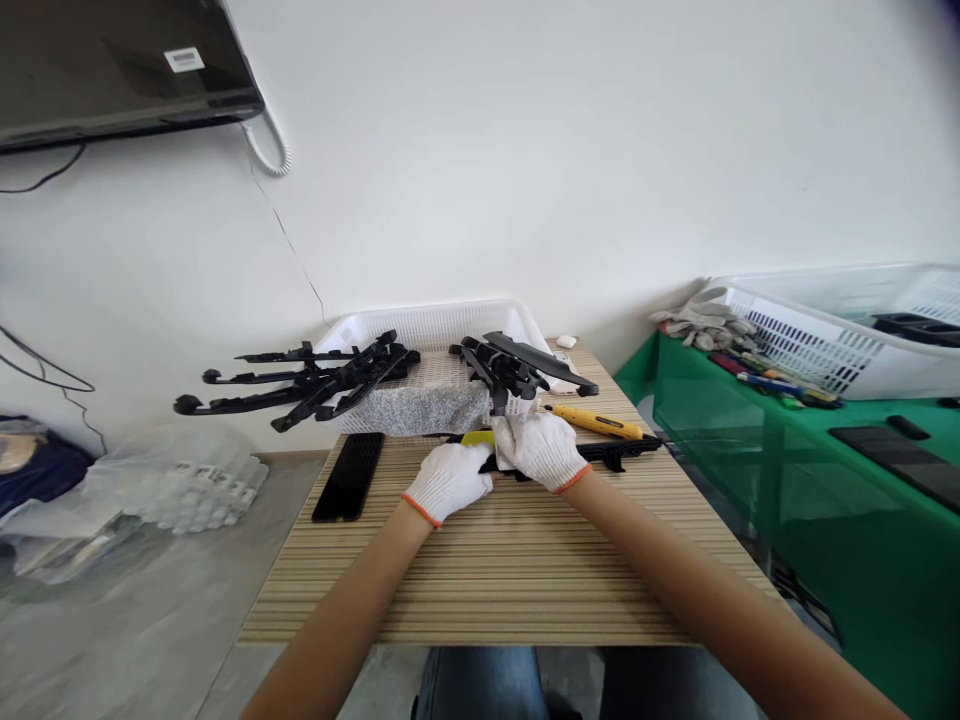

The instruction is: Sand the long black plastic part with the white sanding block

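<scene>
Both hands wear white knit gloves with orange cuffs and meet over a long black plastic part (622, 449) on the striped wooden table. My left hand (448, 482) is closed round the left portion of that part, beside a small yellow-green piece (478, 438). My right hand (541, 449) is closed on a small white cloth or paper at the part's middle; its fingertips are partly hidden. Just behind the right hand lies a yellow-handled tool (596, 421).
A white basket (450, 322) at the table's back bears black plastic parts (349, 380) and a grey cloth (420, 410). A black phone (349, 478) lies at left. Rightward, a green-covered table (697, 400) holds gloves (709, 322), pens and another white basket (802, 340).
</scene>
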The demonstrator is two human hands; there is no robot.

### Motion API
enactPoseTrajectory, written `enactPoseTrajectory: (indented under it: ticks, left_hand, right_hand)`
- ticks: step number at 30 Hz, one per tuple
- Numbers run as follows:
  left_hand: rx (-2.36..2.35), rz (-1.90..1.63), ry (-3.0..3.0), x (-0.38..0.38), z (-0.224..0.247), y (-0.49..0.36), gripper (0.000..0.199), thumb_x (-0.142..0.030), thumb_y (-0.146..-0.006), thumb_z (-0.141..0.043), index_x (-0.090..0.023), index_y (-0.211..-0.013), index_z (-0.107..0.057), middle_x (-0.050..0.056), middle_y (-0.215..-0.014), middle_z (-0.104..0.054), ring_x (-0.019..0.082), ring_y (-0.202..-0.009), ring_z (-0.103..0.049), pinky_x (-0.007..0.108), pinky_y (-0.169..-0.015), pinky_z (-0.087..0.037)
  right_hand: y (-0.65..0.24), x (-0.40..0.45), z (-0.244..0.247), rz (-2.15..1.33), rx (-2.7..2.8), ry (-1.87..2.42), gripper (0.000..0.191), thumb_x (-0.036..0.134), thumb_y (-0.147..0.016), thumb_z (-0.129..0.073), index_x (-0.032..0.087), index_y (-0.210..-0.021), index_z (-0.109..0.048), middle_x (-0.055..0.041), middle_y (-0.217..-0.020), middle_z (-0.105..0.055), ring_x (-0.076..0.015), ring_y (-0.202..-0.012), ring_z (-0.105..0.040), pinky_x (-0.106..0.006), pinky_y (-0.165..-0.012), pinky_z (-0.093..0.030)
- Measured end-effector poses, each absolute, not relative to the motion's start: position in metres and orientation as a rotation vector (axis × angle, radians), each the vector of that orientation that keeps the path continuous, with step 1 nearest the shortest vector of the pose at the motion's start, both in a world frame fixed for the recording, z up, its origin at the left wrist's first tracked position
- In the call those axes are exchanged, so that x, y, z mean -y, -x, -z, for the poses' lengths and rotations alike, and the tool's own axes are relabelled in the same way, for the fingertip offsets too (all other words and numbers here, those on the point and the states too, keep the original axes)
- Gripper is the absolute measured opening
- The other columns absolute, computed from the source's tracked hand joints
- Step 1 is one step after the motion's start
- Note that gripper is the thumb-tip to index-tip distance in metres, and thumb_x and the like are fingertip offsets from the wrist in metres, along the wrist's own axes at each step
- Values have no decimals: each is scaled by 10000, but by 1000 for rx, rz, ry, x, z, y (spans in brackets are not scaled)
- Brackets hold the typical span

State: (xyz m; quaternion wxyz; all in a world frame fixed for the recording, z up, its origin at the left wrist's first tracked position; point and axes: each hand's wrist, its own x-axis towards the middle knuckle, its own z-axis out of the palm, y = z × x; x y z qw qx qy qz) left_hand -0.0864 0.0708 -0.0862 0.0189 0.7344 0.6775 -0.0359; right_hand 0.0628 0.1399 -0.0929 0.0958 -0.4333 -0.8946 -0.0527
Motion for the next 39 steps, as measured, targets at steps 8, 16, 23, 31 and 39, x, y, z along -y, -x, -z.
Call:
enactPoseTrajectory:
  ticks: [8, 16, 23, 31, 39]
  left_hand:
    - [-2100, 111, -2296, -71, 87, 85, 381, -485, -896, -509, -218, -1111, -674, 133, -977, -745, 328, -922, -715, 415, -747, -559]
    - [-2119, 78, -2281, -72, 91, 86, 393, -480, -888, -508, -186, -1052, -711, 162, -947, -744, 337, -908, -718, 419, -747, -554]
    - [-2103, 82, -2286, -71, 93, 89, 422, -514, -886, -511, -196, -1078, -711, 161, -969, -743, 349, -919, -713, 435, -745, -559]
    - [-2073, 88, -2292, -70, 86, 87, 386, -511, -885, -538, -240, -1120, -680, 134, -984, -745, 327, -931, -708, 406, -750, -546]
    - [-2064, 91, -2290, -71, 86, 87, 389, -503, -893, -528, -261, -1156, -680, 116, -969, -750, 317, -909, -710, 393, -738, -542]
  right_hand:
    - [-62, -143, 78, 102, 2742, 1304, 452, 353, -1007, -296, 225, -1195, -686, -146, -988, -722, -288, -853, -692, -324, -666, -454]
    - [-52, -139, 68, 84, 2802, 1294, 462, 405, -1014, -272, 266, -1199, -672, -134, -1065, -708, -287, -918, -684, -348, -702, -483]
    - [-53, -132, 65, 97, 2845, 1264, 479, 373, -1018, -236, 286, -1285, -624, -145, -1091, -698, -303, -930, -684, -356, -697, -483]
    - [-84, -150, 73, 63, 2841, 1398, 430, 372, -1006, -319, 259, -1243, -659, -132, -1060, -720, -308, -954, -680, -349, -729, -477]
    - [-120, -153, 68, 46, 2762, 1574, 537, 389, -1035, -235, 156, -1162, -702, -162, -948, -727, -274, -908, -689, -318, -752, -458]
